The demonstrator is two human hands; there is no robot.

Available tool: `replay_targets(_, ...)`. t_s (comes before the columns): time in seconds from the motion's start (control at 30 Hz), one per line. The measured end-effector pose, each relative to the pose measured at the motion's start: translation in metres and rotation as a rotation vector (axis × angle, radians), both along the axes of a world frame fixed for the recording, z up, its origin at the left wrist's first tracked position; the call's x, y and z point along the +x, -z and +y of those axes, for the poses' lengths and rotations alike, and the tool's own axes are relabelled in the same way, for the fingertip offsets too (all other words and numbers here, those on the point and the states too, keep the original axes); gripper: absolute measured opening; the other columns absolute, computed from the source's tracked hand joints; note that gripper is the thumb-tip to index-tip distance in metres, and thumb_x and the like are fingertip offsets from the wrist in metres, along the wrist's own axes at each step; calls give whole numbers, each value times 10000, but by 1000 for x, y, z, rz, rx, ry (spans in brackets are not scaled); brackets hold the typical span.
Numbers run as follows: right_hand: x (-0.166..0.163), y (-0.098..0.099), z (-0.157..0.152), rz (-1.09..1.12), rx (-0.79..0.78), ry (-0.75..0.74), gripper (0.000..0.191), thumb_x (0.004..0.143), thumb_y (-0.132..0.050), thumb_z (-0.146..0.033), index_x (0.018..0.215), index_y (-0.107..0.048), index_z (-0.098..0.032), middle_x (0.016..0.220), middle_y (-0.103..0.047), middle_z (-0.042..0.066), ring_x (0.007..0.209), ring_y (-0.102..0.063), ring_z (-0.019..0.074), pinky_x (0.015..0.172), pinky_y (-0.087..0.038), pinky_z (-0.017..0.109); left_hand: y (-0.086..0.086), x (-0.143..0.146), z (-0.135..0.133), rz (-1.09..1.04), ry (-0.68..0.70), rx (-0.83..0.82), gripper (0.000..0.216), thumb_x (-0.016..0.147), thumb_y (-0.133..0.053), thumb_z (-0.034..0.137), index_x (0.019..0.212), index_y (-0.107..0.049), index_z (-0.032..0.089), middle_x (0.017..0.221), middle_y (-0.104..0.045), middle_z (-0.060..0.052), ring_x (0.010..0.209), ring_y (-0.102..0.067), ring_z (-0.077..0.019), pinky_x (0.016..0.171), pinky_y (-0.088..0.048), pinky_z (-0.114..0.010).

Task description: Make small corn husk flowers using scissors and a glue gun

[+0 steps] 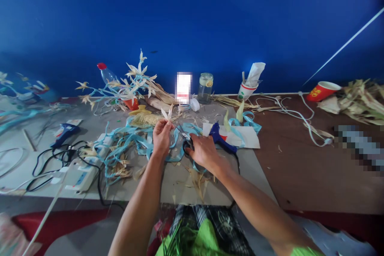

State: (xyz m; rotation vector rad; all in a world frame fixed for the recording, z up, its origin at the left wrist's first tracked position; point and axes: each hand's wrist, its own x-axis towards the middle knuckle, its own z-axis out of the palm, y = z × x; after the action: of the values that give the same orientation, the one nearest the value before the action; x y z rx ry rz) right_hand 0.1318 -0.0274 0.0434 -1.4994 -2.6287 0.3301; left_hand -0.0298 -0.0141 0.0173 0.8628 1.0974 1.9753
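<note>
Pinched in my left hand (pixel 162 133) is a pale corn-husk flower (pixel 167 113), its petals pointing up past the fingertips. My right hand (pixel 205 150) grips a pair of scissors (pixel 186 142) by the dark handles. The scissor blades point up and left, close to the fingers of my left hand; whether they touch the flower I cannot tell. Around both hands lie light-blue ribbon strips (pixel 147 140) and husk scraps (pixel 198 184). A blue glue gun (pixel 221 138) rests on white card (pixel 251 138) just right of my right hand.
Husk flowers on blue stems (pixel 139 70) stand at the back left near an orange pot (pixel 131 103). Another glue gun (pixel 66 133), a power strip (pixel 87 174) and cables lie left. A glass jar (pixel 205 88), a paper cup (pixel 247 90) and a tipped red cup (pixel 324 91) line the back.
</note>
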Motion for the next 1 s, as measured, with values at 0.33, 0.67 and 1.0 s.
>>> replay_targets(0.33, -4, 8, -4, 44, 36, -67, 422, 876, -495, -412, 1216, -540, -166, 1162, -604, 155, 993, -614, 275, 822, -451, 346, 7, -3, 3, 101, -36, -16, 182, 756, -648, 360, 768, -584, 190, 650, -559, 19, 623, -525, -92, 669, -431, -232)
replay_targets(0.67, -7, 4, -2, 242, 145, -160, 290, 920, -438, -360, 1032, -634, -178, 1022, -677, 77, 948, -612, 217, 878, -407, 345, 7, -5, 5, 238, -58, -74, 156, 806, -556, 284, 681, -514, 200, 609, -466, 29, 579, -456, -95, 606, -401, -221)
replay_targets(1.0, 19, 20, 38, 541, 331, 84, 230, 871, -510, -232, 1046, -630, -143, 996, -667, 112, 917, -610, 207, 832, -416, 335, 8, -2, 4, 86, -27, -15, 182, 793, -602, 327, 703, -558, 175, 586, -432, 31, 561, -416, -86, 580, -383, -209)
